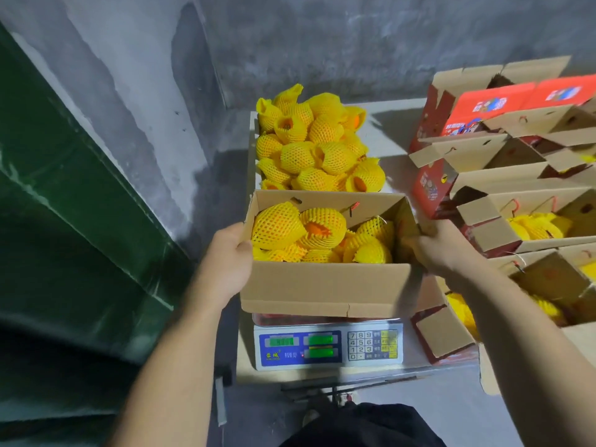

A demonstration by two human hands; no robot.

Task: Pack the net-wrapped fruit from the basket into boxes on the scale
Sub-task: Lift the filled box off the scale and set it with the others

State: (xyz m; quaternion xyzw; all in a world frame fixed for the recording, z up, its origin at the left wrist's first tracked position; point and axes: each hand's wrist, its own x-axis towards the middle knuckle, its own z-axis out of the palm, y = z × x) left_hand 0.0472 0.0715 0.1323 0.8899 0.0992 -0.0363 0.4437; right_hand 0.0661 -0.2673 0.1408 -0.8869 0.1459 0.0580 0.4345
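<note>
An open cardboard box (325, 287) holding several yellow net-wrapped fruit (277, 229) sits over the platform of a blue-and-white electronic scale (329, 346), whose green displays are lit. My left hand (227, 256) grips the box's left wall, thumb hooked over the rim. My right hand (440, 245) grips the box's right end. Behind the box, a heap of more net-wrapped fruit (317, 143) fills a basket whose rim is mostly hidden.
To the right stand several red and brown cartons (503, 204) with open flaps, some with yellow nets inside. A grey concrete wall (322, 43) is behind, a dark green panel (64, 204) at left. The scale rests on a low stand (322, 375).
</note>
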